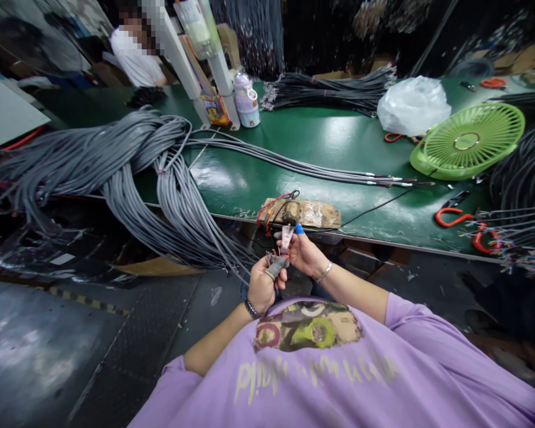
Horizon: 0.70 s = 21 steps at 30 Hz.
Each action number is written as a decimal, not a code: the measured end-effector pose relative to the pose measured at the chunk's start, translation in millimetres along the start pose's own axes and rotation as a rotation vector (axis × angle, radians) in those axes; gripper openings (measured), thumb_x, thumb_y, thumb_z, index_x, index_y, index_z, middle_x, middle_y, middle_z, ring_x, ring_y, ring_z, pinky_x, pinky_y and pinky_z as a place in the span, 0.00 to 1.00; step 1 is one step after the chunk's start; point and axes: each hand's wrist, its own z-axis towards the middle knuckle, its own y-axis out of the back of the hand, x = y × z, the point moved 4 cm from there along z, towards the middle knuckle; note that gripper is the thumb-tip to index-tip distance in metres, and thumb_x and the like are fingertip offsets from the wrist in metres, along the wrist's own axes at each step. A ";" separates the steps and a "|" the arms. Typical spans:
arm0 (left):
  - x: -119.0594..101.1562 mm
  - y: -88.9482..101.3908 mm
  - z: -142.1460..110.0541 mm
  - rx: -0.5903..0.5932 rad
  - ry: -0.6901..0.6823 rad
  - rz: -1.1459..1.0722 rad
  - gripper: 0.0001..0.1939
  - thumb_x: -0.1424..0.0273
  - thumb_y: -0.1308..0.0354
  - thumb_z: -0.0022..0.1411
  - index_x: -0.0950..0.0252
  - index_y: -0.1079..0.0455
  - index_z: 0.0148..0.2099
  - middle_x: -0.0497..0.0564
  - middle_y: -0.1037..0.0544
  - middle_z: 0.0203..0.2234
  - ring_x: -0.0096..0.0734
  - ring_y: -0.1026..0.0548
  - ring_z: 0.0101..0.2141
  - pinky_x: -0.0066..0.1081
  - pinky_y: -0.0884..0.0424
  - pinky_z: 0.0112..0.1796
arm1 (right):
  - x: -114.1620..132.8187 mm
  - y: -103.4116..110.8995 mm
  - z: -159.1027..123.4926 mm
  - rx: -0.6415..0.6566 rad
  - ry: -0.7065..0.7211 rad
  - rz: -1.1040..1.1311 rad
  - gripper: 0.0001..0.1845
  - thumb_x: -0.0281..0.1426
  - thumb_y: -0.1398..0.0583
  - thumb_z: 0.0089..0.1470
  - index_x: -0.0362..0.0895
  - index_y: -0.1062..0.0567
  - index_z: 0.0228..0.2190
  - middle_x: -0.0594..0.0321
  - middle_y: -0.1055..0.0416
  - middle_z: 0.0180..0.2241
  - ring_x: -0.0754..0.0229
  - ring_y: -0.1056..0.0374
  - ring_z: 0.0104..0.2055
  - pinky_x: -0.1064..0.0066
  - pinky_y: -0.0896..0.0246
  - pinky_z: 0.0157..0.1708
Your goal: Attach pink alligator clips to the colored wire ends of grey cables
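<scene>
My left hand (262, 286) is closed around the end of a grey cable (276, 266), whose thin coloured wires fan out above my fist. My right hand (304, 252), with a blue cover on one fingertip (299, 228), pinches a small pale connector piece (287, 235) just above those wires. Both hands are close together in front of my chest, below the edge of the green table (294, 142). The cable runs left from my fist into a thick hanging bundle of grey cables (160, 196).
A wooden block with wires (303, 213) sits at the table edge. Farther off lie a green fan (468, 141), a white plastic bag (412, 104), black cable bundles (334, 89), orange-handled cutters (450, 217), a bottle (246, 100). Another person (136, 53) stands far left.
</scene>
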 end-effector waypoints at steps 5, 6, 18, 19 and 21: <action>-4.5 0.2 -7.2 -0.039 -0.028 -0.017 0.19 0.55 0.35 0.49 0.66 0.34 0.30 0.43 0.30 0.14 0.18 0.38 0.10 0.20 0.47 0.12 | 3.6 0.1 -2.1 0.029 0.003 -0.055 0.21 0.48 0.44 0.57 0.42 0.26 0.33 0.61 0.26 0.28 0.66 0.35 0.24 0.74 0.37 0.25; -4.9 -0.4 -7.5 -0.041 -0.036 -0.024 0.19 0.55 0.35 0.49 0.66 0.34 0.30 0.43 0.29 0.14 0.18 0.38 0.10 0.20 0.47 0.12 | 4.6 0.8 -1.5 0.021 0.025 -0.065 0.18 0.45 0.43 0.57 0.42 0.26 0.33 0.62 0.27 0.27 0.66 0.35 0.24 0.74 0.38 0.24; -3.8 -4.8 -4.9 -0.049 -0.066 -0.050 0.19 0.55 0.37 0.51 0.66 0.33 0.31 0.44 0.29 0.15 0.17 0.38 0.11 0.20 0.47 0.13 | 12.3 12.9 -4.2 -0.181 0.422 -0.356 0.23 0.51 0.36 0.43 0.42 0.28 0.23 0.66 0.32 0.21 0.69 0.43 0.21 0.76 0.46 0.21; -3.5 -4.9 -4.8 -0.051 -0.062 -0.044 0.19 0.55 0.37 0.51 0.66 0.33 0.31 0.44 0.29 0.15 0.17 0.38 0.11 0.20 0.48 0.13 | 10.9 12.4 -2.5 -0.151 0.390 -0.340 0.24 0.52 0.37 0.44 0.42 0.27 0.24 0.65 0.32 0.21 0.68 0.42 0.21 0.76 0.45 0.22; -2.1 -5.1 -4.2 -0.055 -0.049 -0.032 0.18 0.55 0.37 0.51 0.66 0.34 0.30 0.44 0.29 0.15 0.17 0.37 0.11 0.20 0.48 0.13 | 6.2 10.3 2.2 -0.062 0.266 -0.259 0.24 0.52 0.38 0.47 0.42 0.26 0.27 0.64 0.31 0.23 0.67 0.40 0.23 0.75 0.42 0.23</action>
